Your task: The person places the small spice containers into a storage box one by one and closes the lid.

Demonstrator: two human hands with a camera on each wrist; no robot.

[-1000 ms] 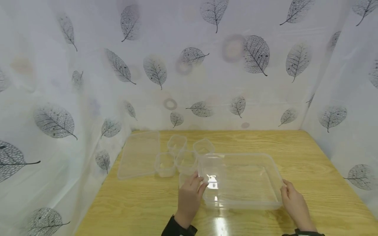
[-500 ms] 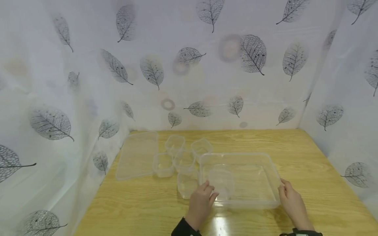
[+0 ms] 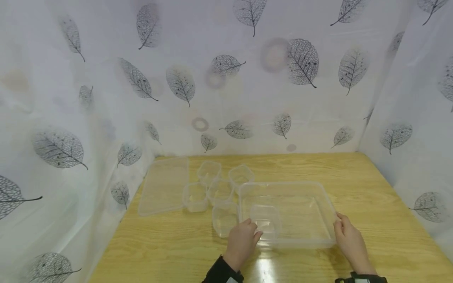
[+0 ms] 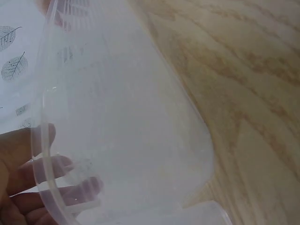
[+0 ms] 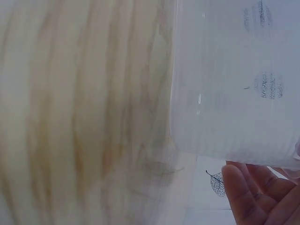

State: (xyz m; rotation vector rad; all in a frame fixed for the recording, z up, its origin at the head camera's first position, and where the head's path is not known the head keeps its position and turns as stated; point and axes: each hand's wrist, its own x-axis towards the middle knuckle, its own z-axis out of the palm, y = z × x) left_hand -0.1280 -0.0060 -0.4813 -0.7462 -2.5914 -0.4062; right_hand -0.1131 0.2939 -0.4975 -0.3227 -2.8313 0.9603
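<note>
A large clear plastic box [image 3: 297,236] sits on the wooden table. Inside its left end lies a small square clear container [image 3: 272,214]. My left hand [image 3: 242,241] reaches over the large box's left front edge, with its thumb and fingers at the small container's near left corner. In the left wrist view its fingers [image 4: 30,176] show curled behind the translucent wall; the exact contact is blurred. My right hand [image 3: 350,241] grips the large box's right rim. In the right wrist view, its fingers [image 5: 262,194] hold the box's edge from the side.
Several small clear containers [image 3: 196,202] stand together left of the large box, one container [image 3: 224,224] close against its left side. A flat clear lid [image 3: 164,188] lies at the table's far left. A leaf-patterned curtain [image 3: 226,102] encloses the table's back and sides.
My left hand has moved right and toward me from the large box's left rim. The small container now lies flat in the box's left end. The right hand keeps its grip.
</note>
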